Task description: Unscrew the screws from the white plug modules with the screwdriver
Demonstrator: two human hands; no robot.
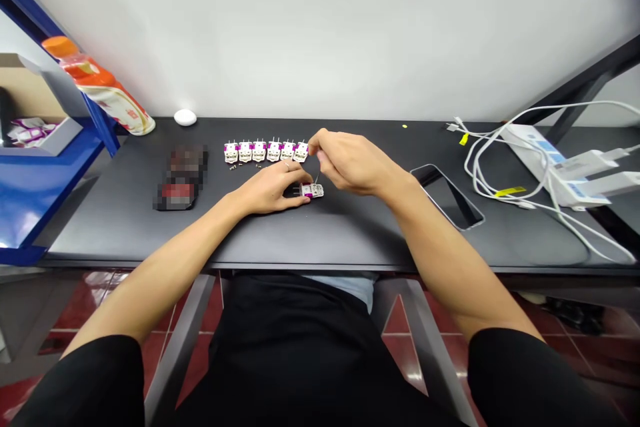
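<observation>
Fingers and thumb of my left hand (273,187) pinch a small white and purple plug part (312,191) with metal prongs, lying on the black table. Above it, my right hand (350,160) is closed round a screwdriver (317,177). Only its thin metal shaft shows, slanting down to the part; the handle is hidden in my fist. Behind my left hand stands a row of several similar white and purple plug parts (259,151), prongs upward. Tiny brass-coloured screws (233,167) lie in front of that row.
At left are a blurred dark object (181,180), a white oval object (185,117), an orange-capped bottle (107,90) and an open box (45,137) on a blue shelf. A phone (447,197), coiled white cables (480,167) and a power strip (550,163) lie at right.
</observation>
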